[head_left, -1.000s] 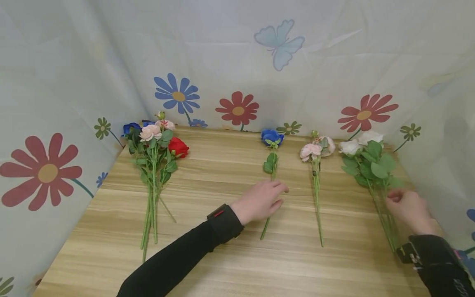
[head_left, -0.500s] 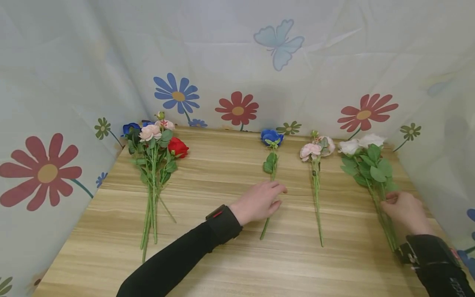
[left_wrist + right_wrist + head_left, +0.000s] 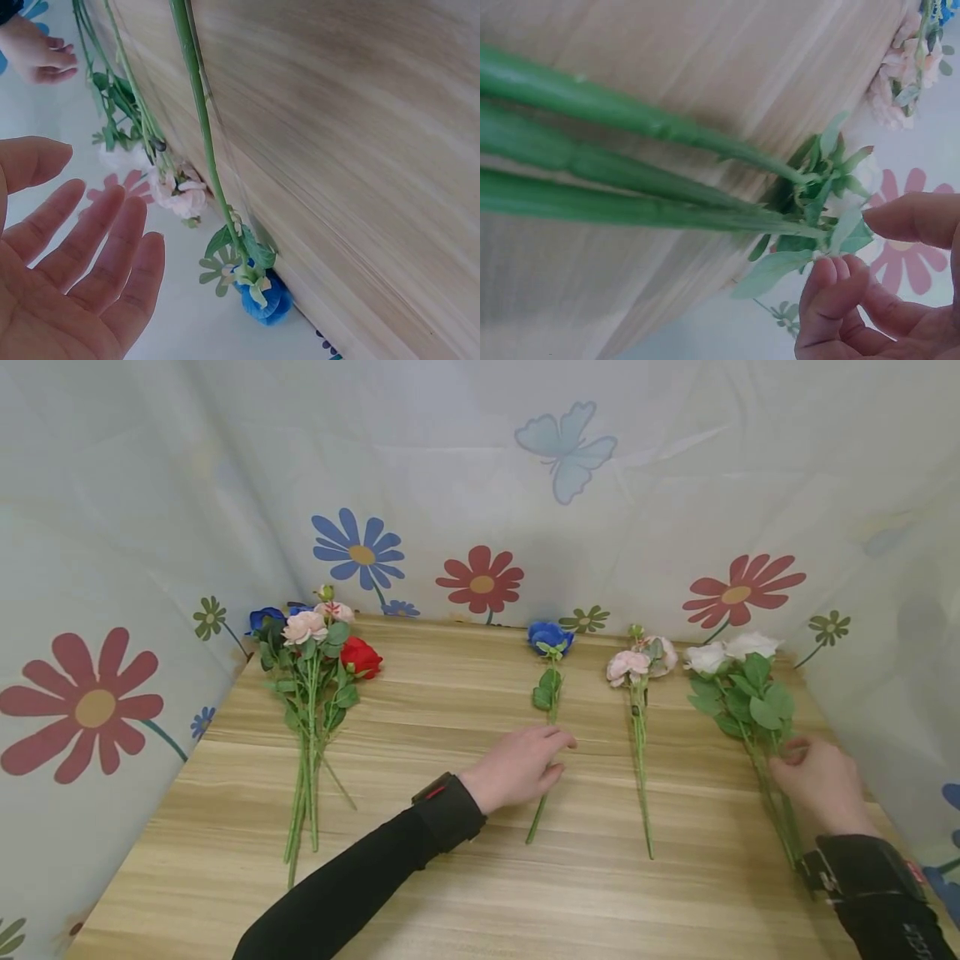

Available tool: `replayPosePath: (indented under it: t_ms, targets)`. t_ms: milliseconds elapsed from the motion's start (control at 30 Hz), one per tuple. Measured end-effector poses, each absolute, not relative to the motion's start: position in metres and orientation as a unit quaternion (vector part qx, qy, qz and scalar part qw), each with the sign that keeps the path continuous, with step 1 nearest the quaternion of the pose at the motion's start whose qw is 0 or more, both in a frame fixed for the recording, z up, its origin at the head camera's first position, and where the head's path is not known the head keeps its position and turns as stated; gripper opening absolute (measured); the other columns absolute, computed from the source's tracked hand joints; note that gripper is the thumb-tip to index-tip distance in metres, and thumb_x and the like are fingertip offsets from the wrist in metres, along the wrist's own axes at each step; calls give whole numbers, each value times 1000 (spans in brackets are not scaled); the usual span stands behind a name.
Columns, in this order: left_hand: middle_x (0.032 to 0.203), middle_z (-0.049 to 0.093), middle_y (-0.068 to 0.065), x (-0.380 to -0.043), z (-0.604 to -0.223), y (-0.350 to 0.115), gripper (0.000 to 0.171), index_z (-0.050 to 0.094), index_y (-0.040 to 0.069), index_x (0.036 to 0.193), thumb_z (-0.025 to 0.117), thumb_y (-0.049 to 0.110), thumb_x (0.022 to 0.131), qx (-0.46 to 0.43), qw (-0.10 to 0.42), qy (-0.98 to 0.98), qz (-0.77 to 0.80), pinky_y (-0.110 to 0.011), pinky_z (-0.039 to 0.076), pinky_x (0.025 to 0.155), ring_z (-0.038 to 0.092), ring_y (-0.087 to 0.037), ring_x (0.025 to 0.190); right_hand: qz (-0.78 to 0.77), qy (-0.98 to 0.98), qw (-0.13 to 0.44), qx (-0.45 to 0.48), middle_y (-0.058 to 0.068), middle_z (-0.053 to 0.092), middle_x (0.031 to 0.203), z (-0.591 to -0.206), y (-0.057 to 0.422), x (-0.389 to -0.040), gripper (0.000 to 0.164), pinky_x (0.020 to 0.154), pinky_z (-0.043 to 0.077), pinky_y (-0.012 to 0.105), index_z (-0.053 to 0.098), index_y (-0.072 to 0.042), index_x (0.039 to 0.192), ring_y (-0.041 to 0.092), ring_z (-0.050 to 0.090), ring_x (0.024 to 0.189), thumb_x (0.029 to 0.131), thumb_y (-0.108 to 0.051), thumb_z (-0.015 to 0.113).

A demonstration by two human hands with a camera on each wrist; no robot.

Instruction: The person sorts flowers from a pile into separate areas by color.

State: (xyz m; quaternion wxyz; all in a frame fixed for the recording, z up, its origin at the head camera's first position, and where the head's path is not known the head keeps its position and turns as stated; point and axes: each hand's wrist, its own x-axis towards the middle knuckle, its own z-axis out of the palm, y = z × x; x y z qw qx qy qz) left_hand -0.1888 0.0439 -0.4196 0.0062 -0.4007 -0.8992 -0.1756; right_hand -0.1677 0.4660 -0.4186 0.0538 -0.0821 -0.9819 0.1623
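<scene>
Left hand (image 3: pixel 516 768) near blue flower (image 3: pixel 550 637), right hand (image 3: pixel 821 781) near white flowers (image 3: pixel 752 645); both grips apart. Likely light, soft-petalled; best pinched by stiffer stems (image 3: pixel 592 204).

Single rose (image 3: pixel 549 635): blue. Rightmost roses (image 3: pixel 752 645): white; leaves (image 3: pixel 767 707): green. Desk (image 3: pixel 442 702): light-brown, streaked wood grain. Backdrop (image 3: pixel 420 452): whitish, red-and-blue flower print.

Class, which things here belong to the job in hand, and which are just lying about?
Seemingly part of the job:
white flowers, by the right grip
single blue flower, nearest the left grip

Apparently just lying about:
pink flowers
mixed-colour bunch, far left
</scene>
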Motion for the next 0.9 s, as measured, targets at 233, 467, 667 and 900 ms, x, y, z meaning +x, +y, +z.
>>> replayPosePath:
  t_ms: [233, 467, 667, 900]
  targets:
    - [129, 68, -4, -191, -418, 39, 34, 61, 12, 133, 64, 19, 100, -391, 4, -903, -179, -28, 54, 97, 67, -16, 114, 185, -973, 126, -55, 34, 67, 90, -411, 439, -166, 39, 60, 40, 40, 59, 17, 113, 44, 63, 72, 90, -15, 61]
    - [130, 68, -4, -193, -417, 32, 36, 61, 11, 134, 65, 19, 99, -373, 5, -908, -188, -29, 55, 95, 67, -17, 115, 213, -960, 175, -38, 27, 68, 88, -407, 403, -173, 28, 62, 38, 28, 65, 11, 108, 25, 60, 69, 89, -10, 60]
    - [132, 67, -5, -196, -418, 19, 38, 60, 10, 136, 64, 21, 100, -345, 3, -918, -197, -34, 55, 98, 67, -20, 118, 248, -950, 190, 3, 24, 69, 86, -405, 369, -181, 23, 57, 38, 14, 67, 8, 104, 13, 57, 70, 88, -7, 59]
    - [132, 67, -8, -199, -418, -5, 37, 60, 9, 135, 63, 18, 100, -305, 8, -929, -210, -37, 57, 95, 67, -23, 117, 300, -938, 173, 25, 22, 70, 92, -404, 318, -192, 23, 63, 42, 10, 67, 4, 109, 30, 65, 82, 93, -8, 55]
